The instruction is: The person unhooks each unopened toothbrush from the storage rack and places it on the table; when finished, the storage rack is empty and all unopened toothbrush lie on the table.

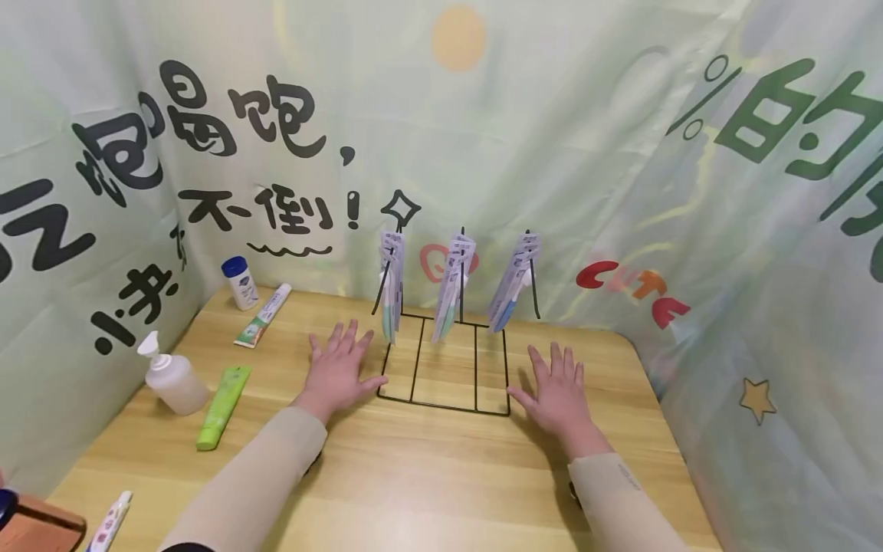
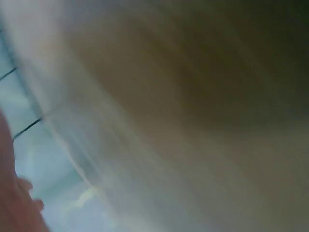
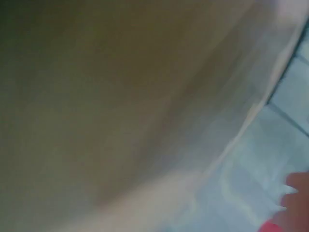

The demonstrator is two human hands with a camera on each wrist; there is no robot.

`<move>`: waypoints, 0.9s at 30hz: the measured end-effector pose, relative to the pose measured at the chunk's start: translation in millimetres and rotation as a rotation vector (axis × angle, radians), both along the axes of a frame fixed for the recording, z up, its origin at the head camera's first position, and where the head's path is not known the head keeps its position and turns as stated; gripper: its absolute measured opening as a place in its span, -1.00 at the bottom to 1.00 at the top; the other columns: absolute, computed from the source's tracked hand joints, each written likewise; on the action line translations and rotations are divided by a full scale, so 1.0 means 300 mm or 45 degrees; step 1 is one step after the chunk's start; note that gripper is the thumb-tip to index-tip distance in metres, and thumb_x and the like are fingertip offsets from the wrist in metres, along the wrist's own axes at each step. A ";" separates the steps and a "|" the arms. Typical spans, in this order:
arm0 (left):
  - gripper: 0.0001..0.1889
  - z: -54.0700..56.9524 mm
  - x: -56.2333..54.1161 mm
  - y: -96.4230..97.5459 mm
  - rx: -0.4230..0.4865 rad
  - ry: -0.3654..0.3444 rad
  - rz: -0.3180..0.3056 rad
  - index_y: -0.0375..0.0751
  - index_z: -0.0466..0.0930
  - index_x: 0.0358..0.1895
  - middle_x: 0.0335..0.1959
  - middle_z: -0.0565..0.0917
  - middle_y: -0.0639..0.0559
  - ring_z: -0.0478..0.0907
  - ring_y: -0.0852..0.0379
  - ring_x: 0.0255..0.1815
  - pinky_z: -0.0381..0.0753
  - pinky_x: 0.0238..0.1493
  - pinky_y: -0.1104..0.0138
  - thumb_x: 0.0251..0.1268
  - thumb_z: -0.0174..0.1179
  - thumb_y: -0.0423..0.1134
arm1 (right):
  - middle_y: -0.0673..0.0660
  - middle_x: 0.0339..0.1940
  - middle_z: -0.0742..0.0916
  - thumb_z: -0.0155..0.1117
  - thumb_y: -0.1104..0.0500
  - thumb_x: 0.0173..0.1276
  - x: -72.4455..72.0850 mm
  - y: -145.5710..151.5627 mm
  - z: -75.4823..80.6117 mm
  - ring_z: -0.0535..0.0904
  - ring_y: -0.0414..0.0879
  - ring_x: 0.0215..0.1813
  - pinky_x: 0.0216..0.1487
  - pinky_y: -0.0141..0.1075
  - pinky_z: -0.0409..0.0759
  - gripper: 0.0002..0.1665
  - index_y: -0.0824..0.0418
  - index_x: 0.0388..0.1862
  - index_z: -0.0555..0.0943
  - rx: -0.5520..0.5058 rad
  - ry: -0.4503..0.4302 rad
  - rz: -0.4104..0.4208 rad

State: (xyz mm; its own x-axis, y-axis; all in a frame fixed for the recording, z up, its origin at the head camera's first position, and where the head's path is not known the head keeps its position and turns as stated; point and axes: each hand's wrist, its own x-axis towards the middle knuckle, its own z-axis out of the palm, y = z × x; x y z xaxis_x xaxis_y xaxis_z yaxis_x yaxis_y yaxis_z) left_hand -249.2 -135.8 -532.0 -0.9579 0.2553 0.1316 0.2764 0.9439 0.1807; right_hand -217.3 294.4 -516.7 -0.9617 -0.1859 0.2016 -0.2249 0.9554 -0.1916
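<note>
A black wire display rack [image 1: 444, 406] stands on the wooden table [image 1: 414, 475] in the head view. From its upright hooks hang three packaged toothbrushes, a left pack [image 1: 392, 284], a middle pack [image 1: 453, 287] and a right pack [image 1: 514, 280]. My left hand [image 1: 338, 376] rests on the tabletop with fingers spread, its thumb tip right at the rack's left side. On the other side my right hand [image 1: 557, 395] lies palm down, fingers spread, thumb by the rack's right front corner. Both wrist views are blurred and show only parts of the hands.
Along the left stand a white bottle with a blue cap [image 1: 241, 284] and a pump bottle [image 1: 176, 382]. Near them lie a toothpaste tube [image 1: 264, 316] and a green tube [image 1: 223, 408]. A small white tube [image 1: 110, 523] is at bottom left. Printed fabric [image 1: 552, 169] surrounds the table.
</note>
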 end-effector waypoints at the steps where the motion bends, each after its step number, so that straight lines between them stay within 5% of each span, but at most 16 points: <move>1: 0.02 0.005 0.001 0.004 0.032 -0.022 -0.012 -0.04 0.12 0.72 0.74 -0.03 -0.27 -0.11 -0.39 0.72 -0.30 0.50 -0.54 0.39 0.11 0.51 | 0.57 0.64 0.18 0.31 -0.34 0.46 0.006 -0.009 0.013 -0.03 0.59 0.64 0.55 0.50 -0.08 0.09 0.24 0.70 0.19 -0.010 0.024 0.020; 8: -0.29 0.015 0.046 0.044 0.472 -0.307 -0.017 -0.07 0.46 0.55 0.67 0.17 -0.33 0.11 -0.52 0.62 -0.13 0.44 -0.57 0.40 0.41 0.04 | 0.39 0.31 0.66 0.48 -0.03 0.44 0.070 -0.176 0.106 0.55 0.36 0.36 0.40 0.27 0.48 -0.28 0.39 0.38 0.55 -0.329 0.138 0.188; 11: -0.35 -0.005 0.052 0.065 0.614 -0.310 0.018 -0.09 0.55 0.48 0.67 0.18 -0.32 0.10 -0.49 0.63 -0.15 0.45 -0.56 0.36 0.46 -0.06 | 0.31 0.18 0.75 0.50 0.10 0.43 0.082 -0.270 0.124 0.66 0.26 0.22 0.27 0.20 0.61 -0.48 0.37 0.24 0.65 -0.525 0.161 0.236; 19: -0.40 -0.046 0.063 0.094 0.724 -0.264 0.103 -0.16 0.62 0.40 0.68 0.09 -0.39 -0.05 -0.48 0.67 -0.32 0.52 -0.47 0.32 0.49 -0.11 | 0.26 -0.07 0.81 0.45 0.37 0.41 0.059 -0.493 0.142 0.75 0.10 -0.04 0.10 -0.03 0.74 -0.78 0.39 0.01 0.72 -1.056 0.089 0.347; 27: -0.45 -0.065 0.085 0.090 0.735 -0.247 0.100 -0.21 0.64 0.36 0.66 0.16 -0.38 -0.04 -0.48 0.67 -0.33 0.54 -0.46 0.36 0.46 -0.12 | 0.19 -0.07 0.81 0.36 0.27 0.53 0.001 -0.663 0.157 0.75 0.05 -0.07 -0.03 -0.22 0.77 -0.78 0.37 0.06 0.71 -1.273 0.036 0.251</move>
State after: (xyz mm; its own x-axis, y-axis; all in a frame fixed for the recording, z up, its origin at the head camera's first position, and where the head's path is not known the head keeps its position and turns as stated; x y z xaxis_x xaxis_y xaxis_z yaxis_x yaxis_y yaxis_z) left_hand -223.8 -108.7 -551.4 -0.9913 0.1223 0.0488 0.1206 0.6952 0.7087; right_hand -217.0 95.6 -469.6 -0.9247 -0.0743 0.3733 -0.3774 0.3062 -0.8739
